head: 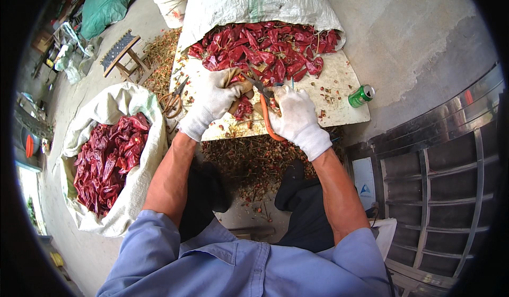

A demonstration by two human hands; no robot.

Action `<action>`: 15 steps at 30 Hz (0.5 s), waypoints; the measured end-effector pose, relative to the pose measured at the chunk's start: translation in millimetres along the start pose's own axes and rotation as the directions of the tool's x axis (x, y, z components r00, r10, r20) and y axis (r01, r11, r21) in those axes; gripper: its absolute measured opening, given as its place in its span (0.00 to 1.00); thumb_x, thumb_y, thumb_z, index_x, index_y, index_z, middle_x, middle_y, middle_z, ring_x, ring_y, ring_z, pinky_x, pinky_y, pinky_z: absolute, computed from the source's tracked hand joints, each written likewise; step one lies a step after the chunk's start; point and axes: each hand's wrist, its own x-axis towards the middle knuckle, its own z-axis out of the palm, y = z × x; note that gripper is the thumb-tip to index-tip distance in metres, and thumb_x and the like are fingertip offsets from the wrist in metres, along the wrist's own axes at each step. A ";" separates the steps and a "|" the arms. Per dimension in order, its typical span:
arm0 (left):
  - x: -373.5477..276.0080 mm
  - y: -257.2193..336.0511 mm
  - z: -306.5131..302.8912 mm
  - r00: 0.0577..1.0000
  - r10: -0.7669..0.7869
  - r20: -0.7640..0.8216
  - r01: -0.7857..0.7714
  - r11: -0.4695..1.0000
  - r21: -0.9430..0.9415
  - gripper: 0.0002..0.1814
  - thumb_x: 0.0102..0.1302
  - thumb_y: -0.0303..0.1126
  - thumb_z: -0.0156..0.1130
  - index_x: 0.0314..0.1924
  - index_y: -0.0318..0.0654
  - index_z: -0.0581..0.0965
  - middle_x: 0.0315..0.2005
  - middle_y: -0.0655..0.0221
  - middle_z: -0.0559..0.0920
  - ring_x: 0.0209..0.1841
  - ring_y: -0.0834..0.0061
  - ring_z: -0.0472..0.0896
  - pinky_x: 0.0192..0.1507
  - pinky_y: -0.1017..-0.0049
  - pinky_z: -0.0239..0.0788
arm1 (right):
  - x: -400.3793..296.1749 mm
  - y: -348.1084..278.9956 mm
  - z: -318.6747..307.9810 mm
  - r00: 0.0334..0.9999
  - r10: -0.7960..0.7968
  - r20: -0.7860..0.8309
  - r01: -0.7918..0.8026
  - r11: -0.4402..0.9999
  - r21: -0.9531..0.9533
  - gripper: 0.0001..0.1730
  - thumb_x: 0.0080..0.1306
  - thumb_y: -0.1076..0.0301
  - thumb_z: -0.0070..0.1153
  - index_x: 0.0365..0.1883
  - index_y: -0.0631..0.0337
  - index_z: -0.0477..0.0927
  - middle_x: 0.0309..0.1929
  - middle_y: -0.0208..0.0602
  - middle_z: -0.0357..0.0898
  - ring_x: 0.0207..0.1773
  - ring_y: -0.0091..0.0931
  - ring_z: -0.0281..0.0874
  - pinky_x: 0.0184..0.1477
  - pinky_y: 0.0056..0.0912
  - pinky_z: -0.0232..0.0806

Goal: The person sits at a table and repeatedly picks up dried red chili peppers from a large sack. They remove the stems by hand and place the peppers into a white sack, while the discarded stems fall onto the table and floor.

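Note:
Both my hands wear white work gloves above a pale board [338, 86] dusted with seeds. Dried red chili peppers [274, 50] spill onto it from the mouth of a white woven sack [262, 3]. My left hand [218, 94] pinches a dried red chili pepper [237, 76], partly hidden by the fingers. In my right hand [292, 108] is a pair of scissors [270, 120] with orange handles, its dark blades pointing toward the left fingertips. Another pair of scissors [173, 100] lies at the board's left edge.
An open woven sack [153, 166] of dried chilies [111, 162] stands at left. A green can [361, 96] is on the board's right corner. Stem scraps [254, 166] cover the floor below. A small stool [121, 52] and white bucket [173, 3] stand behind; a metal-barred door [433, 201] is at right.

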 end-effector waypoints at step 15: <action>-3.5 -1.1 -0.6 0.996 0.079 -0.034 -0.072 0.982 0.177 0.10 0.75 0.34 0.65 0.38 0.34 0.84 0.22 0.74 0.84 0.15 0.89 0.69 0.17 0.81 0.57 | -4.2 1.1 7.2 0.991 0.082 0.104 -0.111 0.943 0.315 0.21 0.66 0.52 0.67 0.45 0.61 0.83 0.36 0.48 0.86 0.42 0.45 0.86 0.46 0.48 0.76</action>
